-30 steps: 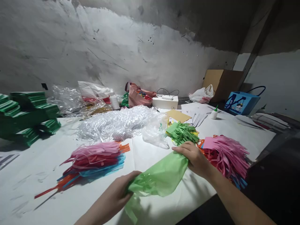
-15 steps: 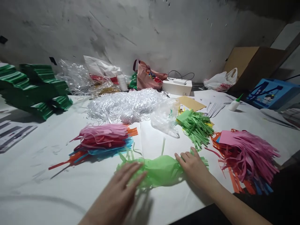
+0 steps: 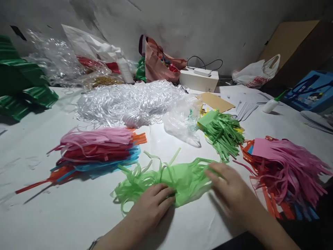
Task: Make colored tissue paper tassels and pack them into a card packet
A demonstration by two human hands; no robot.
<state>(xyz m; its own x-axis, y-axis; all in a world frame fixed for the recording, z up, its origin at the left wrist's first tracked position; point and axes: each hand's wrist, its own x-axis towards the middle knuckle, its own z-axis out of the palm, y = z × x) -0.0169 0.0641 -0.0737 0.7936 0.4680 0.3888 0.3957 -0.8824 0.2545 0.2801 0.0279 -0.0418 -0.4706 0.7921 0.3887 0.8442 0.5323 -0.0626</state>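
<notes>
As I look in remotely through the head camera, two bare hands work a light green fringed sheet (image 3: 182, 177) lying on the near middle of a white-covered desk (image 3: 65, 222). The left hand (image 3: 153, 210) rests on the sheet's near edge, its fingers bent and close together; I cannot tell whether it pinches the material, because the thumb is hidden from me. The right hand (image 3: 231, 194), slightly blurred, reaches over the sheet's right end with fingers extended among the strips; I cannot tell whether it grips any. Loose strips curl out at the sheet's left end.

To the left lies a pink and red fringe bundle (image 3: 96, 146) above blue strips (image 3: 109, 167). A darker green fringe bundle (image 3: 223, 135) sits beyond the right hand, with a larger pink fringe bundle (image 3: 283, 163) over orange and blue strips at far right. Behind the sheet I see a clear plastic bag (image 3: 179, 128) beside a heap of shiny white strands (image 3: 125, 102). A small bottle with a green nozzle (image 3: 270, 105) stands tilted in my view near a blue bag (image 3: 309, 92). Against the wall, a pink bag (image 3: 156, 64) adjoins a white box (image 3: 199, 80).
</notes>
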